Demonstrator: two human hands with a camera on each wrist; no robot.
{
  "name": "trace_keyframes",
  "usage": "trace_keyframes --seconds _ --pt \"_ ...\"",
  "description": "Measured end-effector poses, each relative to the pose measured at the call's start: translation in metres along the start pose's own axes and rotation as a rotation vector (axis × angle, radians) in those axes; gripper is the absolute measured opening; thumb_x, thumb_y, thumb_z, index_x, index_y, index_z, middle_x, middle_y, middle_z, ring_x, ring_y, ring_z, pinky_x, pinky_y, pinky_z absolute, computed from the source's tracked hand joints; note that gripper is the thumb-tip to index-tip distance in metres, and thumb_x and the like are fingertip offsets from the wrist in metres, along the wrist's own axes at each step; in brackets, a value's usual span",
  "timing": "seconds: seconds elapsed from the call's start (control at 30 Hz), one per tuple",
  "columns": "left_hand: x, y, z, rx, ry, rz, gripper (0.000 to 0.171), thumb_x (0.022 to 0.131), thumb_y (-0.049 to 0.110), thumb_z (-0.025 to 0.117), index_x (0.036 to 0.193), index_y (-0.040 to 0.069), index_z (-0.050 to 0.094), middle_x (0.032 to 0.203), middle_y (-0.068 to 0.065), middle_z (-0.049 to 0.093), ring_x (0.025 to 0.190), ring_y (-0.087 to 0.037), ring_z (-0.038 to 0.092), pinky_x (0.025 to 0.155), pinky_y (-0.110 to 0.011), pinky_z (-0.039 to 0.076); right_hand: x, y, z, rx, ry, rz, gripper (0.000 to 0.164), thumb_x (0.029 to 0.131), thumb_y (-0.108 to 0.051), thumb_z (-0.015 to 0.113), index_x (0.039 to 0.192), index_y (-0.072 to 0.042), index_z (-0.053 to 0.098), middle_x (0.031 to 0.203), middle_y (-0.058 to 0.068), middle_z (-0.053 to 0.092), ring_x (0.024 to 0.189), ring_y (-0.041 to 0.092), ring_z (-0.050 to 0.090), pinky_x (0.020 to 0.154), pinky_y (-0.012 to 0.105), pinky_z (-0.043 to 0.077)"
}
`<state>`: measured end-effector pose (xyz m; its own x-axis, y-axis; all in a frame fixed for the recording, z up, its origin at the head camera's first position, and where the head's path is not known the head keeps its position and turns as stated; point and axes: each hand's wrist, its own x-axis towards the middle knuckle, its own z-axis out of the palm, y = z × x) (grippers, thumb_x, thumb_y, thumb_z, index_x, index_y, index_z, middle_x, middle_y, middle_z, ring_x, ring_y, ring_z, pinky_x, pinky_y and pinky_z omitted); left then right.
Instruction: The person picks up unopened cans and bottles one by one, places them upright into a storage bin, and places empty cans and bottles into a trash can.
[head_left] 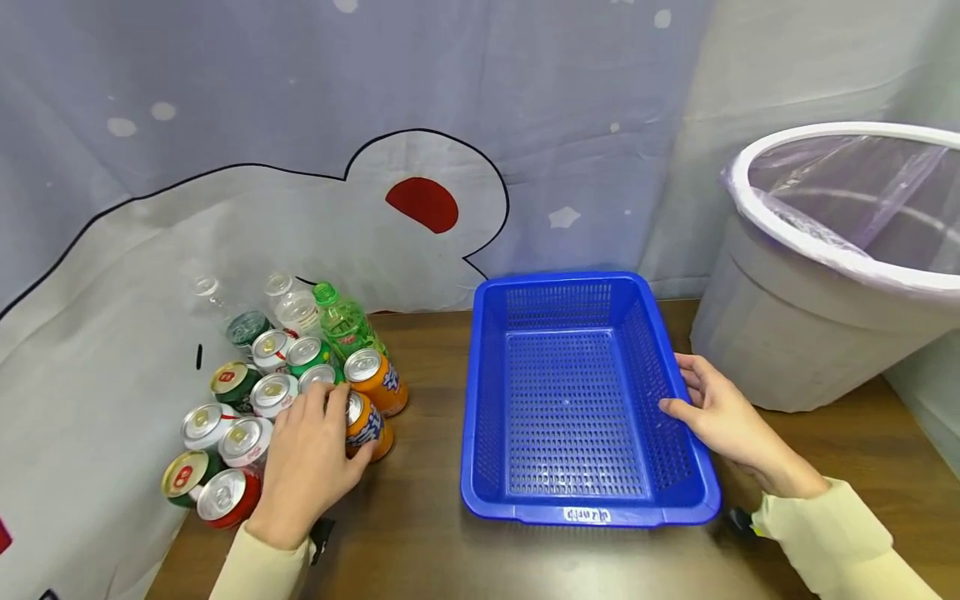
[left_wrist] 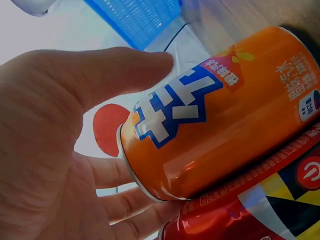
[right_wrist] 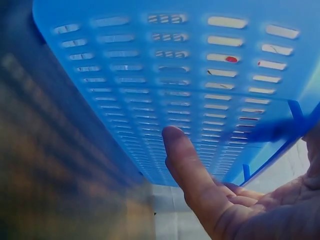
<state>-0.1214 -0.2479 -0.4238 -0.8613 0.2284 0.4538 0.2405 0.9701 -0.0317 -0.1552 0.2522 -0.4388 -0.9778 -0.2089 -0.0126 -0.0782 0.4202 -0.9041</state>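
My left hand (head_left: 311, 454) reaches around an orange soda can (head_left: 367, 429) at the right side of a group of cans and bottles. In the left wrist view the thumb lies along one side of this can (left_wrist: 225, 115), with a small gap showing between. The other fingers extend past its top rim, partly hidden behind it. A red can (left_wrist: 240, 210) stands close beside it. My right hand (head_left: 723, 417) grips the right rim of a blue plastic basket (head_left: 588, 514), thumb over the rim and fingers outside against the slotted wall (right_wrist: 120, 65).
Another orange can (head_left: 378, 383), a green bottle (head_left: 348, 325), clear bottles (head_left: 292, 304) and several more cans (head_left: 225, 496) stand at the left. A grey bin (head_left: 795, 317) with a plastic liner is at the right. A printed curtain (head_left: 585, 150) hangs behind the wooden table (head_left: 420, 517).
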Motion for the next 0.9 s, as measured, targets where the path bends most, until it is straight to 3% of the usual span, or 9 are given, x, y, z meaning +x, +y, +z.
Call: trace_keyframes --seconds 0.23,0.4,0.67,0.9 --pt "-0.001 -0.003 0.000 -0.015 -0.022 0.017 0.087 0.057 0.026 0.101 0.128 -0.004 0.060 0.113 -0.022 0.058 0.098 -0.043 0.058 0.084 -0.057 0.047 -0.018 -0.001 0.011 0.004 0.010 -0.024 0.063 0.096 0.002 0.064 0.146 0.014 0.029 0.138 0.039 0.051 0.122 0.047 0.062 0.080 0.028 0.061" --pt "0.002 -0.004 0.002 -0.028 -0.010 0.036 0.085 0.055 0.021 0.103 0.124 -0.002 0.059 0.110 -0.022 0.060 0.100 -0.043 0.058 0.086 -0.056 0.046 -0.019 -0.003 0.010 -0.005 0.017 -0.024 0.060 0.096 0.002 0.064 0.144 0.014 0.031 0.137 0.037 0.053 0.120 0.041 0.064 0.080 0.027 0.061" --pt "-0.001 -0.002 0.002 -0.025 -0.028 0.061 0.085 0.056 0.023 0.102 0.127 0.005 0.060 0.116 -0.018 0.066 0.106 -0.041 0.062 0.089 -0.058 0.046 0.004 -0.007 0.006 -0.035 -0.002 0.062 0.062 0.106 -0.022 0.058 0.151 0.010 0.028 0.142 0.035 0.052 0.119 0.039 0.066 0.081 0.031 0.061" --pt "-0.005 0.001 0.006 -0.055 0.009 0.145 0.083 0.062 0.033 0.099 0.131 0.009 0.060 0.117 -0.016 0.064 0.103 -0.038 0.067 0.093 -0.054 0.048 0.026 -0.005 0.001 0.013 -0.017 0.120 0.063 0.110 -0.035 0.049 0.153 0.007 0.030 0.133 0.036 0.058 0.094 0.027 0.073 0.073 0.035 0.062"
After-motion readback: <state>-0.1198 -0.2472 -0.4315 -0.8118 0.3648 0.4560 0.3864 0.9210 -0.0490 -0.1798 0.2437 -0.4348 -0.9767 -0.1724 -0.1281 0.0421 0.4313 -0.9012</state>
